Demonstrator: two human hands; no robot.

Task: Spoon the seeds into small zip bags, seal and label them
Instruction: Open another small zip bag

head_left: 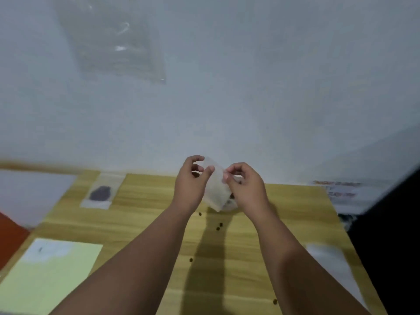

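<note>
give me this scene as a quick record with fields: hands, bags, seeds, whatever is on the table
left hand: left hand pinches the top of a small translucent plastic zip bag
right hand: right hand pinches the same bag's other edge
held bag: raised above the table, tilted; contents unclear
finished bag: clear zip bag filled with dark seeds, flat at the table's far left
spills: loose dark round seeds scattered below the hands
surface: light wooden table
paper: pale yellow paper sheet at near left
</note>
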